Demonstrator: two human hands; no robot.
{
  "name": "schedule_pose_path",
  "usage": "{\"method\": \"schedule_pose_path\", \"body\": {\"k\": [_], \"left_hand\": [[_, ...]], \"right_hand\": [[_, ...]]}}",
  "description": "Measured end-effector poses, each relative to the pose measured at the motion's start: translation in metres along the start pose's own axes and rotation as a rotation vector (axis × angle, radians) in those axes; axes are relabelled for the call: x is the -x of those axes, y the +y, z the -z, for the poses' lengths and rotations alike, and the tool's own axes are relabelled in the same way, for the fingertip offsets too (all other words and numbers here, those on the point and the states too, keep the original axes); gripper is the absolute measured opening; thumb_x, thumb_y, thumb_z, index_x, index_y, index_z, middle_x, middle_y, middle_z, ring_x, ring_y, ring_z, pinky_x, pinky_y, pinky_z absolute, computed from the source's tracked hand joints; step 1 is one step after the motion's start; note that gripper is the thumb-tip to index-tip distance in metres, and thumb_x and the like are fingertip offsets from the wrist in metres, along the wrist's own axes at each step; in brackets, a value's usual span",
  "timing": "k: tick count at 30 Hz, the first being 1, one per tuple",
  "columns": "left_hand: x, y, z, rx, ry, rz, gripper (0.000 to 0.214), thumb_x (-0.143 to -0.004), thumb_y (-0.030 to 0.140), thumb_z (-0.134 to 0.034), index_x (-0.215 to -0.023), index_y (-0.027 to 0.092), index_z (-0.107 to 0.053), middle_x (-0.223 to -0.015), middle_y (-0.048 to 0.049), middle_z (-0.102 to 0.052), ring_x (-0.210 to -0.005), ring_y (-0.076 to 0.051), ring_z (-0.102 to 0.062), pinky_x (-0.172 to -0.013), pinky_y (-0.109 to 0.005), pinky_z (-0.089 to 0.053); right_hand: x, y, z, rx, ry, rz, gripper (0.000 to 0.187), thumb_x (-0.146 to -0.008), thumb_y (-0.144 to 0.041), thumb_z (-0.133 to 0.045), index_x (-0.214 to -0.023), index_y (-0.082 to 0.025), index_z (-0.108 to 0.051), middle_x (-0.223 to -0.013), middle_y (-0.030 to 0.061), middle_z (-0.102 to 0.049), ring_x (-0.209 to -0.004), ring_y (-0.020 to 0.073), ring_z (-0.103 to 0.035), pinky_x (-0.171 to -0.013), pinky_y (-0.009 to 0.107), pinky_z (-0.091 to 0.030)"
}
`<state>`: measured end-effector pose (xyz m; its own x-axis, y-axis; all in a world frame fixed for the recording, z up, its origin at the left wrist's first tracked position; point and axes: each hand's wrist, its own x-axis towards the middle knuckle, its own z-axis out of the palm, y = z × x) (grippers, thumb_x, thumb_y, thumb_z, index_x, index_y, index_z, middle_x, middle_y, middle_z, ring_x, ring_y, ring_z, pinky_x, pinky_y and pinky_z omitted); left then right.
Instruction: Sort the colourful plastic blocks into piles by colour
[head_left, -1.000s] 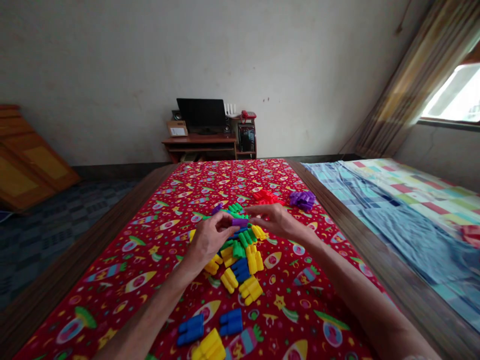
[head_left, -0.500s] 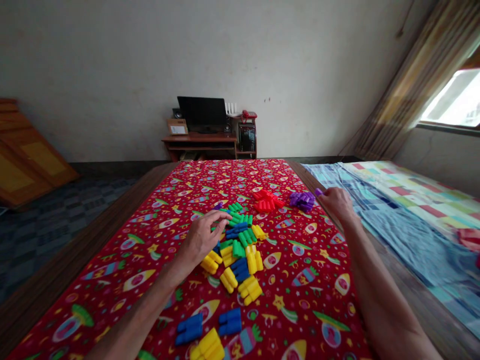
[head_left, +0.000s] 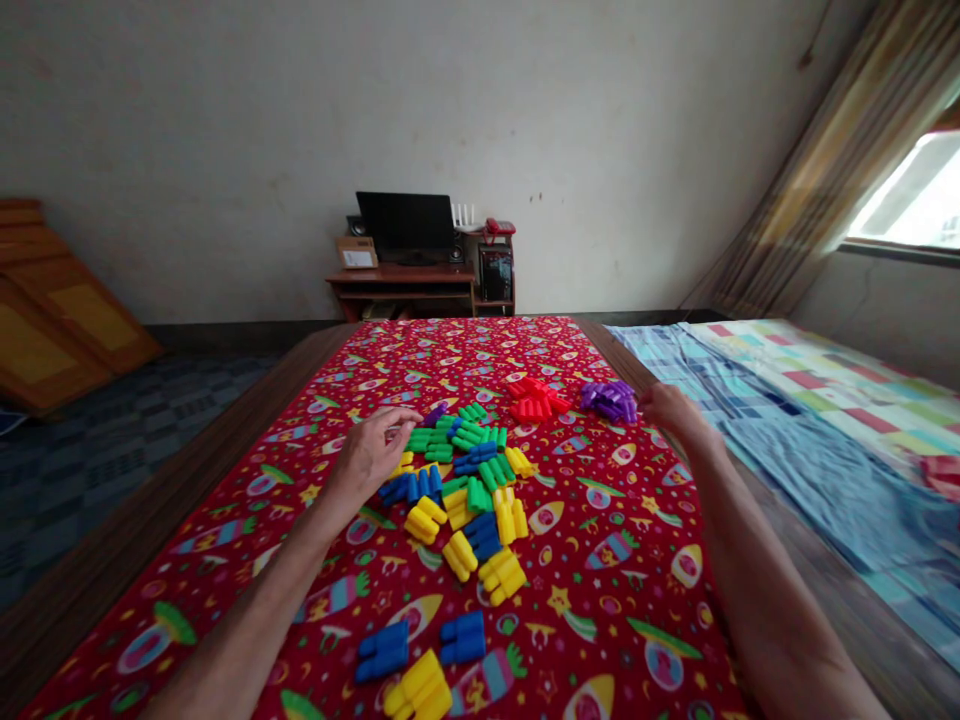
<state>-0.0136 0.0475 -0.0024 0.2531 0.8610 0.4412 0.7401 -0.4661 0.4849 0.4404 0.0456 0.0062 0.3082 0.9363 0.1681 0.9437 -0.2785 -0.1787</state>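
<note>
Plastic building blocks lie on a red cloth [head_left: 615, 610] printed with rockets. A mixed pile of blocks [head_left: 469, 490] in yellow, green and blue sits in the middle. Behind it are a red cluster [head_left: 534, 400] and a purple cluster [head_left: 607, 400]. My left hand [head_left: 369, 455] is at the pile's left edge with its fingers curled in a pinch beside green blocks [head_left: 421, 439]; what it pinches is hidden. My right hand [head_left: 670, 405] is closed at the right edge of the purple cluster, its fingertips on a purple block [head_left: 630, 407].
Two blue blocks [head_left: 420, 640] and a yellow block [head_left: 415, 688] lie near me. The table's wooden edge [head_left: 832, 590] borders a bed with a checked sheet [head_left: 825, 450]. A desk with a monitor [head_left: 409, 225] stands at the far wall. Wooden boards [head_left: 52, 320] lean at left.
My right hand carried a purple block from the middle pile to the purple cluster and lowered onto it. My left hand slid left off the pile, uncovering blue and green blocks.
</note>
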Motion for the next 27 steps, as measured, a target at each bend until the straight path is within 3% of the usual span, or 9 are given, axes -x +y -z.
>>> {"method": "schedule_pose_path", "body": {"k": [4, 7, 10, 15, 18, 21, 23, 25, 27], "left_hand": [[-0.002, -0.040, -0.018, -0.084, 0.011, 0.041, 0.041, -0.085, 0.039, -0.041, -0.112, 0.017, -0.063, -0.122, -0.0110, -0.065, -0.116, -0.026, -0.059, -0.103, -0.041, -0.045], [0.000, -0.063, -0.032, -0.055, -0.065, 0.115, 0.056, -0.082, 0.043, -0.042, -0.126, 0.011, -0.056, -0.135, -0.0162, -0.058, -0.128, -0.029, -0.051, -0.109, -0.045, -0.038], [-0.003, -0.069, -0.039, -0.002, -0.175, 0.127, 0.063, -0.081, 0.048, -0.044, -0.129, 0.009, -0.056, -0.137, -0.0167, -0.056, -0.128, -0.030, -0.051, -0.109, -0.043, -0.039], [-0.033, -0.045, -0.044, 0.041, -0.202, 0.080, 0.059, -0.079, 0.043, -0.057, -0.129, 0.013, -0.058, -0.137, -0.0132, -0.058, -0.128, -0.028, -0.052, -0.108, -0.039, -0.040], [-0.051, -0.031, -0.049, 0.047, -0.188, 0.075, 0.043, -0.078, 0.032, -0.062, -0.119, 0.017, -0.067, -0.119, -0.0092, -0.070, -0.113, -0.027, -0.063, -0.099, -0.037, -0.047], [-0.053, -0.020, -0.049, 0.048, -0.111, 0.116, 0.040, -0.086, 0.030, -0.053, -0.121, 0.015, -0.065, -0.108, -0.0105, -0.074, -0.101, -0.027, -0.068, -0.088, -0.037, -0.052], [-0.045, -0.007, -0.046, 0.125, -0.085, 0.120, 0.043, -0.089, 0.030, -0.050, -0.127, 0.014, -0.060, -0.102, -0.0101, -0.075, -0.093, -0.025, -0.070, -0.081, -0.034, -0.054], [-0.035, 0.012, -0.046, 0.324, -0.108, 0.099, 0.045, -0.089, 0.031, -0.051, -0.130, 0.015, -0.057, -0.092, -0.0075, -0.076, -0.084, -0.022, -0.071, -0.075, -0.031, -0.055], [-0.025, 0.035, -0.051, 0.575, -0.158, 0.087, 0.046, -0.087, 0.033, -0.054, -0.130, 0.015, -0.055, -0.085, -0.0050, -0.075, -0.078, -0.021, -0.071, -0.070, -0.030, -0.056]], "right_hand": [[0.011, -0.030, 0.023, 0.087, 0.026, 0.023, 0.027, -0.084, -0.021, -0.048, -0.086, -0.016, -0.074, -0.084, 0.0142, -0.071, -0.074, 0.0214, -0.065, -0.054, 0.027, -0.032], [0.030, -0.071, 0.032, 0.070, 0.067, 0.199, 0.029, -0.088, -0.023, -0.044, -0.082, -0.016, -0.072, -0.079, 0.0119, -0.069, -0.068, 0.0182, -0.061, -0.053, 0.028, -0.025], [0.055, -0.116, 0.030, -0.002, 0.021, 0.416, 0.027, -0.089, -0.021, -0.044, -0.076, -0.016, -0.068, -0.069, 0.0071, -0.065, -0.058, 0.0133, -0.052, -0.053, 0.028, -0.022], [0.086, -0.160, 0.004, -0.155, -0.092, 0.689, 0.023, -0.090, -0.018, -0.047, -0.075, -0.016, -0.065, -0.063, 0.0036, -0.059, -0.054, 0.0109, -0.043, -0.053, 0.026, -0.021], [0.086, -0.159, -0.011, -0.231, -0.090, 0.767, 0.023, -0.089, -0.018, -0.050, -0.072, -0.016, -0.065, -0.059, 0.0022, -0.056, -0.050, 0.0104, -0.040, -0.052, 0.026, -0.021], [0.080, -0.149, -0.018, -0.359, -0.029, 0.803, 0.025, -0.092, -0.021, -0.048, -0.079, -0.015, -0.068, -0.058, 0.0023, -0.059, -0.049, 0.0108, -0.044, -0.052, 0.025, -0.026], [0.077, -0.145, -0.019, -0.484, 0.043, 0.811, 0.026, -0.095, -0.027, -0.046, -0.095, -0.015, -0.069, -0.069, 0.0052, -0.066, -0.056, 0.0133, -0.055, -0.057, 0.025, -0.036], [0.078, -0.145, -0.020, -0.598, 0.124, 0.835, 0.032, -0.096, -0.032, -0.048, -0.118, -0.015, -0.063, -0.093, 0.0110, -0.071, -0.074, 0.0180, -0.064, -0.068, 0.028, -0.045], [0.081, -0.149, -0.020, -0.665, 0.157, 0.899, 0.044, -0.095, -0.035, -0.050, -0.135, -0.017, -0.051, -0.118, 0.0157, -0.066, -0.094, 0.0222, -0.066, -0.079, 0.034, -0.049]]}}
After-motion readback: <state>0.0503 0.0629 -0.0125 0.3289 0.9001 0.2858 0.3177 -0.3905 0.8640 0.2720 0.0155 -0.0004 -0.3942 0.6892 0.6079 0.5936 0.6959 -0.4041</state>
